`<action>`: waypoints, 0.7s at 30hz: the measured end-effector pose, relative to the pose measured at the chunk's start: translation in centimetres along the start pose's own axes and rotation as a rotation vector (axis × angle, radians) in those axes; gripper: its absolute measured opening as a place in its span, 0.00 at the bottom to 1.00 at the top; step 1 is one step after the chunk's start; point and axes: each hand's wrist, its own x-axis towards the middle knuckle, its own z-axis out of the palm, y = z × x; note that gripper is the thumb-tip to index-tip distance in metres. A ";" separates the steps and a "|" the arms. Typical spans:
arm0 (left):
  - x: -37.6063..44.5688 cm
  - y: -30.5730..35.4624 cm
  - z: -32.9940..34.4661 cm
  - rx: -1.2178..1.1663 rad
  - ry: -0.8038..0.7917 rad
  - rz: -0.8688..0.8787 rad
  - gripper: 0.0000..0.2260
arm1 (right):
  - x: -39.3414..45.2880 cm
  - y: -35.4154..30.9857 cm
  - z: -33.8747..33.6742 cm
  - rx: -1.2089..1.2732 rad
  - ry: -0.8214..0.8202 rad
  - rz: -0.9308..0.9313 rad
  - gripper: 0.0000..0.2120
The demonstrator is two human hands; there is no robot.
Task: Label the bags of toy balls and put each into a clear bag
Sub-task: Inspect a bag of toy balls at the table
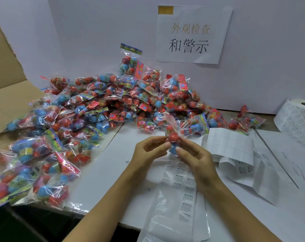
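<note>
A small bag of toy balls [172, 136], red and blue inside crinkled plastic, is held upright above the white table between both hands. My left hand [148, 151] pinches it from the left with thumb and fingertips. My right hand [193, 156] pinches it from the right. Below my hands lies a strip of warning labels [185, 189] on its backing. A clear bag [165, 219] lies flat at the table's near edge.
A big heap of bagged toy balls [99, 109] covers the left and back of the table. A label roll [298, 116] stands at far right, with loose backing paper [235, 151] trailing from it. A paper sign [192, 34] hangs on the white wall.
</note>
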 end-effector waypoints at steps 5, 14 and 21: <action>-0.1 0.7 -0.1 -0.135 0.096 -0.093 0.17 | -0.4 0.0 0.2 -0.094 -0.108 -0.025 0.16; -0.2 1.4 0.7 -0.117 -0.034 -0.272 0.21 | 0.2 -0.3 0.0 -0.105 0.184 0.055 0.10; -0.1 1.2 0.4 -0.126 -0.050 -0.251 0.21 | 0.1 -0.4 0.1 -0.100 0.171 0.054 0.06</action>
